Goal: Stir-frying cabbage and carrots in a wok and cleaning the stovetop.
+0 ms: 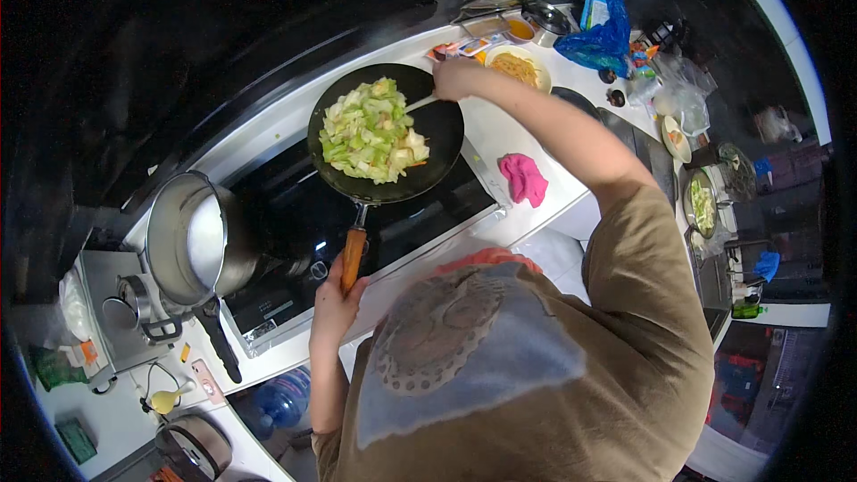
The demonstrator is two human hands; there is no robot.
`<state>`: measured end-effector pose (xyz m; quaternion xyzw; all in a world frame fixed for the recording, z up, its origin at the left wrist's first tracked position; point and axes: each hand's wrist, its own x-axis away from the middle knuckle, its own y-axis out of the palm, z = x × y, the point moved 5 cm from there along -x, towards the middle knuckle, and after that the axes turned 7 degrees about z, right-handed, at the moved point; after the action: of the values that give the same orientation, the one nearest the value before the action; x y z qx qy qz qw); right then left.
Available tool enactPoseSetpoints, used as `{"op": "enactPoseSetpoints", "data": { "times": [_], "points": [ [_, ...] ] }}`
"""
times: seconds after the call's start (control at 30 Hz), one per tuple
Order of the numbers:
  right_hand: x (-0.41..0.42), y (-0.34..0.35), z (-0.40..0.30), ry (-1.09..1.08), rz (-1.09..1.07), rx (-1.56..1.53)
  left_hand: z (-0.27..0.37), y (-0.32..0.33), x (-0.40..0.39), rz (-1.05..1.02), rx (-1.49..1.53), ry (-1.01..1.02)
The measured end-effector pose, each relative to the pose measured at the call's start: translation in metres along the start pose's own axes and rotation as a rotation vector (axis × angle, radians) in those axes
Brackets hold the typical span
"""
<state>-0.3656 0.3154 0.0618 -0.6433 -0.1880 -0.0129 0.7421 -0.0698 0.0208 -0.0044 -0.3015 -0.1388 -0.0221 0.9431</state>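
My left hand point(338, 301) is closed around the wooden handle point(354, 258) of a dark wok point(438, 140), which is over the right part of a black glass cooktop point(288, 214). Chopped pale green cabbage point(368, 130) with a few orange bits lies in the wok, mostly towards its left side. At the wok's upper right rim, my right hand point(455, 79) holds a light-coloured utensil point(420, 104) whose far end reaches the cabbage. The utensil's tip is hidden in the food.
A large steel pot point(201, 241) with a black handle stands left on the cooktop. Right of the cooktop lies a pink cloth point(523, 179). Behind my right forearm are a bowl of shredded orange food point(514, 68) and a blue plastic bag point(599, 43). A phone point(208, 381) lies at the lower left.
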Motion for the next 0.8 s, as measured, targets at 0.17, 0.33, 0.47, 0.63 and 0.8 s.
{"op": "enactPoseSetpoints", "data": {
  "times": [0.17,0.33,0.47,0.63,0.8],
  "points": [
    [0.031,0.018,0.003,-0.157,0.248,-0.386,-0.005,-0.003,-0.003,0.003,-0.019,0.027],
    [0.1,-0.043,-0.018,-0.362,0.462,-0.104,-0.005,-0.005,-0.006,-0.031,-0.013,-0.022],
    [0.113,-0.085,-0.027,-0.437,0.495,0.212,-0.005,-0.006,-0.005,-0.019,-0.005,-0.075],
    [0.065,-0.095,-0.004,-0.259,0.2,0.284,-0.002,-0.005,-0.005,-0.006,0.035,-0.081],
    [0.015,-0.004,0.017,-0.155,-0.26,0.128,-0.013,-0.003,-0.006,0.024,0.006,0.017]
  ]
}}
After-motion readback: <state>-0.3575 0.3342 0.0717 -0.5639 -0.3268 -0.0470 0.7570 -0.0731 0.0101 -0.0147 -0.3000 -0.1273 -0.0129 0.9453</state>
